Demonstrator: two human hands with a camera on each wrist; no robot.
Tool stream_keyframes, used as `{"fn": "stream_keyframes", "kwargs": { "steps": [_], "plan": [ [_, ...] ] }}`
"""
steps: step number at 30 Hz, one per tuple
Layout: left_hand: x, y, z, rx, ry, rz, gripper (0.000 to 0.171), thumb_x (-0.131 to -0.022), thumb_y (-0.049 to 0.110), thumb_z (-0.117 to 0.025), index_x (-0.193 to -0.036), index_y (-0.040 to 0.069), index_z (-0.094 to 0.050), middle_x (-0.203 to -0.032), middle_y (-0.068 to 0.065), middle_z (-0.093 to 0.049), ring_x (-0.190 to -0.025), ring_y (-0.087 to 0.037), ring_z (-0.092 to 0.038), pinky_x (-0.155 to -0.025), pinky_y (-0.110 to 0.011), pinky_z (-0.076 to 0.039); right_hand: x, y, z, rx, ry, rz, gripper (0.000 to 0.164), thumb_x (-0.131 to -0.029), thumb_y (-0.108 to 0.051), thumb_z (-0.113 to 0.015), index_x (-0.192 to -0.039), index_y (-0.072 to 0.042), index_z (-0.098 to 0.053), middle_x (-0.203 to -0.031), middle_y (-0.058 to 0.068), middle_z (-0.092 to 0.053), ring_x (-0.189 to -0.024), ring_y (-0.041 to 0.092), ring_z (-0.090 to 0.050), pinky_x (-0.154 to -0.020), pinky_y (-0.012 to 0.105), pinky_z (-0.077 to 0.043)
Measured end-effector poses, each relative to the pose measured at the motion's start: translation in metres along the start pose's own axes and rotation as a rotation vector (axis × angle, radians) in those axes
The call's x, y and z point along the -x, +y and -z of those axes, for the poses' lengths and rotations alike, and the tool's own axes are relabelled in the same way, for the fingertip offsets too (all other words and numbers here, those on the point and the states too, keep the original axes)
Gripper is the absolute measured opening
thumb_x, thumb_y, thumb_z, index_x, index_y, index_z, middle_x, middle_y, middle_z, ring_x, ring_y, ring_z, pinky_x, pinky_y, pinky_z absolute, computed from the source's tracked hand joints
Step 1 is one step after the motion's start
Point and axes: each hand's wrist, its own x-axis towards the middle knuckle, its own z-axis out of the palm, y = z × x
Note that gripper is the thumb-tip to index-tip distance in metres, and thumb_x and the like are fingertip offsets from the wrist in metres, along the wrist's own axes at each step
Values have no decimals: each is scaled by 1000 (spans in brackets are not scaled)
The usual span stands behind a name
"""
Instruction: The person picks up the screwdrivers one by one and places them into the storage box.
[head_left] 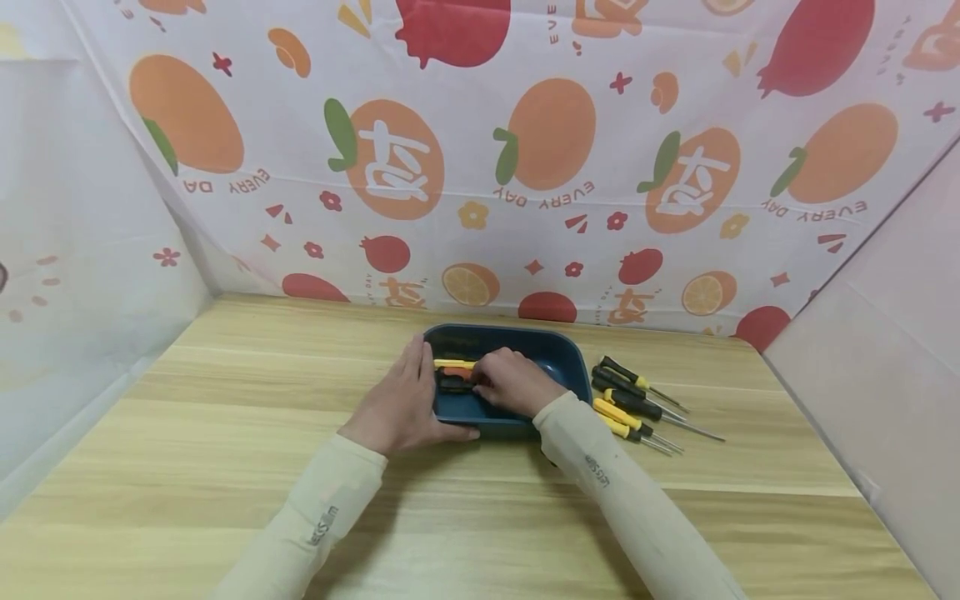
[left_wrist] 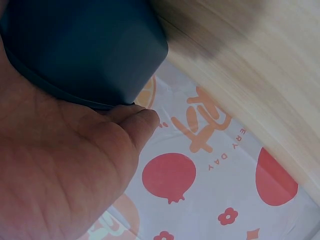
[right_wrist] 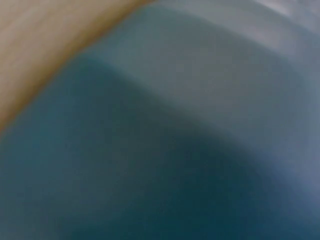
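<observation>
A dark blue plastic bin (head_left: 558,350) stands on the table near the back wall. Inside its left part lie a yellow handle (head_left: 454,363), an orange handle (head_left: 454,373) and a black handle (head_left: 452,384). My left hand (head_left: 405,400) lies against the bin's left end, fingers straight along that side and thumb along the front. In the left wrist view its fingertips (left_wrist: 145,122) are at the bin's rim. My right hand (head_left: 513,382) reaches into the bin; its curled fingers pinch a screwdriver by the handles, mostly hidden by the hand. The right wrist view shows only blurred bin wall.
Several screwdrivers with black and yellow handles (head_left: 626,404) lie on the table to the right of the bin, shafts pointing right. A fruit-printed cloth (head_left: 480,208) hangs behind the wooden table (head_left: 262,417). White sheets (head_left: 885,350) close off both sides.
</observation>
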Motion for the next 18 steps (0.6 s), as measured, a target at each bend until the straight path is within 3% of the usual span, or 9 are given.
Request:
{"fn": "stream_keyframes", "kwargs": {
  "steps": [18],
  "plan": [
    [-3, -2, 0, 7, -3, 1, 137, -73, 81, -69, -154, -16, -16, -163, -32, -11, -149, -43, -23, -115, -48, -36, -2, 1, -1, 29, 14, 21, 17, -97, -15, -70, -111, -10, -78, -99, -1, -75, -75, 10, -61, -77, 26, -55]
  ]
}}
